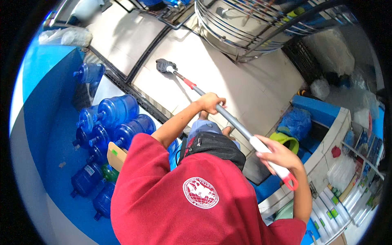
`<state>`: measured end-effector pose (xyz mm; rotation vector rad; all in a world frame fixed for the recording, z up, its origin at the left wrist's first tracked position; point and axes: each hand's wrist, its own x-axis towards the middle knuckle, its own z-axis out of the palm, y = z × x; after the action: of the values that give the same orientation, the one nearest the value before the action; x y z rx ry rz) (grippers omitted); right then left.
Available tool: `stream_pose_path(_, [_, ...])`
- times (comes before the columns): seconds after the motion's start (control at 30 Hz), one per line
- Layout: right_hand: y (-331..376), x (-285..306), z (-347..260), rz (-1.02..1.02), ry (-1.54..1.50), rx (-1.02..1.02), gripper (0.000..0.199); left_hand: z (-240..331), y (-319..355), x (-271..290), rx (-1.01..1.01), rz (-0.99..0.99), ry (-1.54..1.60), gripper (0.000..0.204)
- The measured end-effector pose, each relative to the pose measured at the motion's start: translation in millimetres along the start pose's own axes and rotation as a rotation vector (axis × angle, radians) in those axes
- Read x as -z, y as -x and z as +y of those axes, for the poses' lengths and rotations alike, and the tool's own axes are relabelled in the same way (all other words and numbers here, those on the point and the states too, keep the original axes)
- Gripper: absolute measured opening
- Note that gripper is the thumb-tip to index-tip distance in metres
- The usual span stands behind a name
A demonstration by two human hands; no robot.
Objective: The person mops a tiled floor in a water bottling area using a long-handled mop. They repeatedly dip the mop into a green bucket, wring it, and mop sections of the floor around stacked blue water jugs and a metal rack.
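Note:
A long mop (241,128) slants across the view, with a grey pole, a white grip and a red loop at its upper end. Its dark grey, stringy head (165,65) rests on the pale tiled floor, ahead and to the left. My left hand (211,103) is closed around the middle of the pole. Further up, my right hand (281,153) wraps around the white grip near the red loop. Parts of the fingers of both hands are hidden by the pole and the hands themselves.
Several large blue water jugs (118,107) are piled at the left. A round metal rack (228,45) stands ahead right. At the right are a yellow-green container (286,141), a blue plastic bag (297,123) and a tiled ledge (332,136). A black-edged channel (141,100) crosses the floor.

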<state>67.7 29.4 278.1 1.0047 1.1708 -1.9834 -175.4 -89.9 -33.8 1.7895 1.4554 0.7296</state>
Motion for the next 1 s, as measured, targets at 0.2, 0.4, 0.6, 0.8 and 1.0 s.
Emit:
stream_pose_path(0.2, [149.4,-22.1,-32.0,0.135,0.259,-0.341,0.079,116.0,-66.8,-12.2,-0.489,-0.210,-0.020,0.033])
stream_pose_path(0.4, [192.2,-57.1,-59.9,0.219,0.611,-0.476,0.089,164.1,-97.3,-26.6,-0.592,-0.181,0.009,0.032])
stream_pose_path(0.6, [102.6,1.8,13.4,0.261,0.796,-0.228,0.088,101.3,-135.7,-57.6,-0.265,-0.298,0.083,0.021])
stream_pose_path(0.8, [53.5,23.0,9.4,0.105,0.927,-0.310,0.089,50.7,-111.5,-62.6,-0.080,-0.079,0.037,0.016])
stream_pose_path(1.0, [-60.4,70.6,6.7,0.143,0.892,0.541,0.082,-61.4,-97.2,-9.9,0.259,0.007,-0.169,0.031])
